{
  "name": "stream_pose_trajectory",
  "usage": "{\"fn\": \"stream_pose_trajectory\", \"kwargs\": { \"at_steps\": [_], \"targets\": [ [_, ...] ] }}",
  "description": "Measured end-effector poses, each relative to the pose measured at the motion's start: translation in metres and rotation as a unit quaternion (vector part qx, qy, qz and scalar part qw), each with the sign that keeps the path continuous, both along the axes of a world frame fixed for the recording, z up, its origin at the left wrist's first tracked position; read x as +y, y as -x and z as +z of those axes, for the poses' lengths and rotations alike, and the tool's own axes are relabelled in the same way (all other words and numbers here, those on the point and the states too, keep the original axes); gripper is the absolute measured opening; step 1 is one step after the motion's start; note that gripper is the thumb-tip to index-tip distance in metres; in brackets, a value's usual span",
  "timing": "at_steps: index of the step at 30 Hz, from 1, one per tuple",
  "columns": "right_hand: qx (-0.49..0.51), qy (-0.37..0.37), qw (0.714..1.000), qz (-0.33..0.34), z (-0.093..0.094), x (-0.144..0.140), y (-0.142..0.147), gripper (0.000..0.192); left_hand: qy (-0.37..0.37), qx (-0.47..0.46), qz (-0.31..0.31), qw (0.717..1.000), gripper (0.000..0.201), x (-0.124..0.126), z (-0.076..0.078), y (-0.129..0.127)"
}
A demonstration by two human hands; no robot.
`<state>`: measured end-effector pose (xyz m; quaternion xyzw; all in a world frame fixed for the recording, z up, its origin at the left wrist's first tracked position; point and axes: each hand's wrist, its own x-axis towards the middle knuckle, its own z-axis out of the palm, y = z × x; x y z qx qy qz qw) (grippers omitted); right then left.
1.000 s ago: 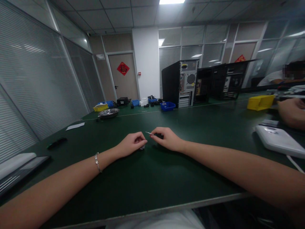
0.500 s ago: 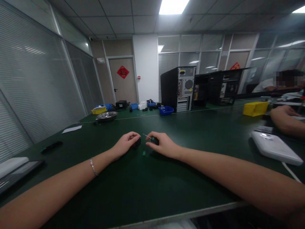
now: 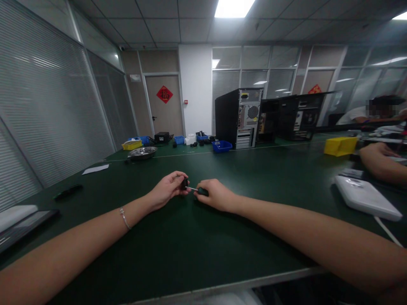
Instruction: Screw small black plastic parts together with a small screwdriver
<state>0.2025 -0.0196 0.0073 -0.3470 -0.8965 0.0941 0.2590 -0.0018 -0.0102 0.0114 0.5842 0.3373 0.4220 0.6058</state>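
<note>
left hand (image 3: pixel 167 190) grip: small black part (image 3: pixel 184 183) | right hand (image 3: pixel 216 195) grip: screwdriver (image 3: pixel 197 190) | near: white device (image 3: pixel 365 197)

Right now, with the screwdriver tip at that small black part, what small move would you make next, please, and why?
Probably a slow twist of the small screwdriver by the right hand. Its shaft points into the small black part pinched in the left hand just above the green table, so the tip looks seated.

On the table (image 3: pixel 197 245), computer towers (image 3: pixel 238 117) stand behind, a white device (image 3: pixel 365 197) lies right.
</note>
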Motion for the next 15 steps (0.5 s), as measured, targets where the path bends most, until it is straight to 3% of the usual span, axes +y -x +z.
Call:
{"fn": "stream_pose_trajectory", "kwargs": {
  "at_steps": [3,8,15],
  "targets": [
    [0.076,0.09,0.993,-0.008,-0.0019,0.0055,-0.004,0.014,0.002,0.015,-0.01,1.0,0.023,0.003,-0.0031,0.0016],
    [0.181,0.244,0.953,-0.004,-0.0013,0.0108,-0.0069,0.016,0.003,0.021,-0.013,1.0,0.032,0.0049,-0.0061,0.0043],
    [0.265,0.309,0.913,0.029,-0.0004,0.0061,-0.0031,0.015,-0.001,0.022,-0.003,1.0,0.021,0.0063,-0.0077,0.0045]
  ]
}}
